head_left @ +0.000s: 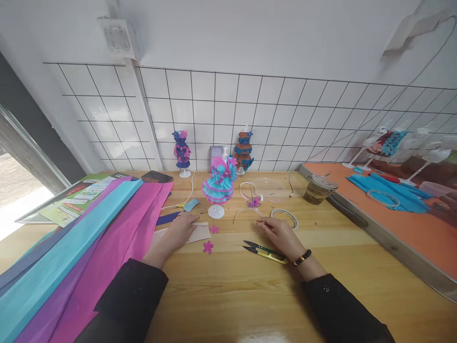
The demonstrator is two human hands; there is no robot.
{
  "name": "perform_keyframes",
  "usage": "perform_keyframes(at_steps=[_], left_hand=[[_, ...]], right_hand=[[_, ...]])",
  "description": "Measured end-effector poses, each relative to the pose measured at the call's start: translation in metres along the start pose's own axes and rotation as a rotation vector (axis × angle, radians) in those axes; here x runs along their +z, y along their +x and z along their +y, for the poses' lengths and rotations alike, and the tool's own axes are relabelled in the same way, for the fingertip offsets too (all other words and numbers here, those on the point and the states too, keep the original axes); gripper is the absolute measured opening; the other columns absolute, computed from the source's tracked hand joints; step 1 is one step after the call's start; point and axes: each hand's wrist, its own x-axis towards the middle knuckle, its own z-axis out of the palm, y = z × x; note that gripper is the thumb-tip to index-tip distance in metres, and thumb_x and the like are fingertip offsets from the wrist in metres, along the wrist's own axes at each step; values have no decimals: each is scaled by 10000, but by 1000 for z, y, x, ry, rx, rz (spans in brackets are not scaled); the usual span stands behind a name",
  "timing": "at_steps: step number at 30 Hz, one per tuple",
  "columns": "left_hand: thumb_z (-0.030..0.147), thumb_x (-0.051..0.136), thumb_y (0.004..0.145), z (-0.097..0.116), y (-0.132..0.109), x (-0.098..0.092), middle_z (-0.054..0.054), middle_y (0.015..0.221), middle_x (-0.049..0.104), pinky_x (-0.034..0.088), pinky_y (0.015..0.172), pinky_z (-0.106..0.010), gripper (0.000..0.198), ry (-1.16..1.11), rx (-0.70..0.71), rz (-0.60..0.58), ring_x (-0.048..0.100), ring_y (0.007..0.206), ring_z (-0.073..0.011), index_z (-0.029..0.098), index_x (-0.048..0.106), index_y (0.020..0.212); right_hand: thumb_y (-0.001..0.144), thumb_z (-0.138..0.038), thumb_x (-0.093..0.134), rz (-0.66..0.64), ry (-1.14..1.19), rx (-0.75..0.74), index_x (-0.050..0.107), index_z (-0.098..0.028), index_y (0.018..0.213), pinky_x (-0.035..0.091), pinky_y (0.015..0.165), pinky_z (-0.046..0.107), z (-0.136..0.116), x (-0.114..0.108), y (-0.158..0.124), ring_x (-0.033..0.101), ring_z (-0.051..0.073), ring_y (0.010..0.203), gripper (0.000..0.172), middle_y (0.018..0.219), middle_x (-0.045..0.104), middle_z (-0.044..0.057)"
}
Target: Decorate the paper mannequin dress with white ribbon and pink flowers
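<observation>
My left hand (181, 230) lies with fingers stretched out over a pale sheet of paper (200, 233), by a dark blue strip (167, 218) and a small light-blue piece (192, 205). My right hand (280, 234) rests on the table, fingertips drawn together; whether anything is between them is hidden. Beside it are a tape ring (294, 220) and thread snips (264, 251). Two pink paper flowers (208, 247) lie between the hands. Behind them, a small dress form (218, 183) on a white stand wears a ruffled blue and pink paper dress.
Coloured crepe paper sheets (89, 247) cover the left side. Two more dressed forms (183, 150) stand against the tiled wall. A phone (157, 177), a hair band (247, 189) and a brown cup (320, 189) lie farther back. A co-worker's hand (446, 207) shows over an orange table (403, 233).
</observation>
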Motion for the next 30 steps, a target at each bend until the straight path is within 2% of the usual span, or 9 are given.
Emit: perform_keyframes(at_steps=[4,8,12,16,20,23,26,28,30], left_hand=[[214,444,750,-1,0,-2,-56,979,632,386,883,-376,275,-198,-56,46,534,985,-245,221,655,925],[241,452,716,0,-2,-10,-36,831,608,430,746,-323,188,-407,-176,65,564,830,-214,182,611,798],[251,459,701,7,-5,-18,9,694,526,398,623,-255,102,-562,-197,45,522,698,-161,171,522,696],[302,435,751,11,-10,-23,35,640,466,344,545,-225,167,-683,-211,51,452,587,-119,175,543,741],[374,429,783,6,-8,-21,21,692,515,369,556,-230,256,-782,-223,120,472,591,-119,177,581,843],[322,467,752,-5,-2,-13,-5,782,584,417,611,-247,294,-736,-291,292,551,692,-152,171,557,986],[317,467,753,-15,4,-5,-37,866,619,447,658,-276,383,-542,-349,468,586,762,-176,156,531,1095],[306,465,760,-19,6,-1,-49,906,632,463,689,-291,417,-445,-344,508,598,781,-180,161,512,1148],[273,473,758,-20,6,2,-49,938,643,469,746,-307,418,-348,-301,476,603,833,-189,185,515,1165]], right_hand=[[851,-329,424,-13,-9,24,665,-185,916,469,772,320,1,0,-1,633,211,870,288,960,695,85],[852,-330,423,-20,-7,52,665,-185,917,473,757,313,1,-1,-1,634,210,864,290,952,697,79],[857,-332,417,-44,-2,50,664,-183,923,473,755,310,1,-1,-2,633,207,857,296,948,697,76],[849,-337,430,-40,5,55,668,-192,927,474,754,305,4,0,-3,632,203,855,290,948,698,66],[851,-343,428,-36,9,46,668,-192,914,476,752,304,7,1,-2,631,201,851,290,947,698,64],[854,-342,424,-33,10,31,668,-194,908,478,741,308,8,2,-3,630,204,843,291,942,698,66],[854,-343,423,-21,11,14,669,-199,898,481,730,316,7,2,-3,632,210,835,288,932,700,68],[852,-345,428,-16,11,7,671,-203,890,483,725,321,5,2,-3,635,215,831,284,923,701,69],[851,-347,430,-14,11,6,673,-204,889,484,727,322,3,2,-3,638,215,832,284,920,702,68]])
